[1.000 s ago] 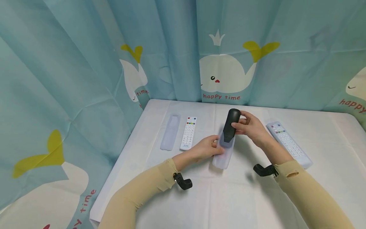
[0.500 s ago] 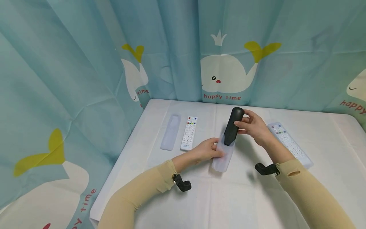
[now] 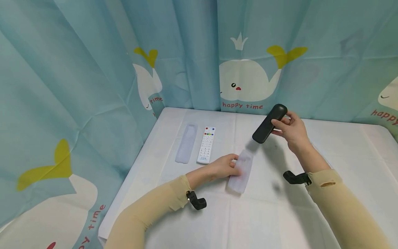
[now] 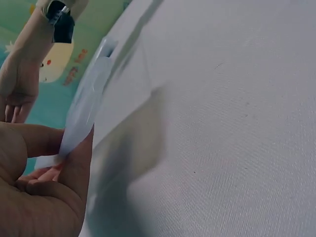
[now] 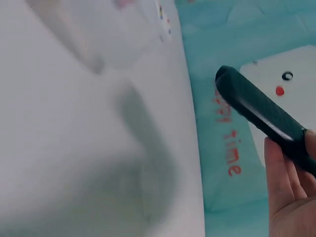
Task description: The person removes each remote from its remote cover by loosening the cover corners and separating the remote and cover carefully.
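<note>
My left hand (image 3: pixel 225 166) pinches a translucent remote control cover (image 3: pixel 244 169) between thumb and fingers, tilted over the middle of the table. In the left wrist view that cover (image 4: pixel 86 101) looks thin and soft. My right hand (image 3: pixel 292 133) grips a black remote control (image 3: pixel 267 124) by its upper part, up and to the right of the cover. The two are apart. From the right wrist view, the black remote control (image 5: pixel 261 106) shows its side and rounded end, and its buttons cannot be made out.
On the white table (image 3: pixel 199 214), a white remote control (image 3: pixel 206 145) lies beside another translucent cover (image 3: pixel 186 143) at the back left. A blue curtain (image 3: pixel 189 62) with printed whales hangs behind and to the left. My right forearm hides most of what lies at the right.
The black remote control has come out of the translucent cover and moved up and right with my right hand. My left hand and the cover have sunk slightly.
</note>
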Action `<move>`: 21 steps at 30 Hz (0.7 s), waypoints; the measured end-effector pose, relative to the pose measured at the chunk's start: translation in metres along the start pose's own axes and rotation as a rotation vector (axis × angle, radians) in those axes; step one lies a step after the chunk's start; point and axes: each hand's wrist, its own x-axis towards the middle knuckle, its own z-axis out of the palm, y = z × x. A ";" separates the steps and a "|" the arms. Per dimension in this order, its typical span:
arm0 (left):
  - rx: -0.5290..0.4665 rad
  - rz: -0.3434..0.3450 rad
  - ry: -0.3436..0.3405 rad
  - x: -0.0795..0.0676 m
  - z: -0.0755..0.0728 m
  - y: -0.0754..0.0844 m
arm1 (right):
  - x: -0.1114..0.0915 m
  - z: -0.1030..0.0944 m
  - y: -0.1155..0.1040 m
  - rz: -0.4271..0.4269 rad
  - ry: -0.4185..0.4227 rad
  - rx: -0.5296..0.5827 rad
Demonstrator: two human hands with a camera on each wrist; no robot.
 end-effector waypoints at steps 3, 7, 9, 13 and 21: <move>-0.042 0.003 0.009 0.001 0.000 -0.001 | -0.001 -0.005 -0.001 -0.008 0.002 -0.018; -0.077 0.018 0.016 0.003 -0.001 -0.001 | -0.004 -0.004 0.003 0.004 -0.048 0.000; -0.080 0.018 0.017 0.004 -0.002 -0.001 | -0.005 -0.003 0.005 -0.002 -0.062 -0.006; -0.078 0.007 0.034 0.004 -0.003 -0.001 | -0.005 0.000 0.007 -0.007 -0.064 -0.065; -0.066 -0.004 0.063 -0.001 -0.007 0.002 | -0.008 0.003 0.012 -0.027 -0.093 -0.228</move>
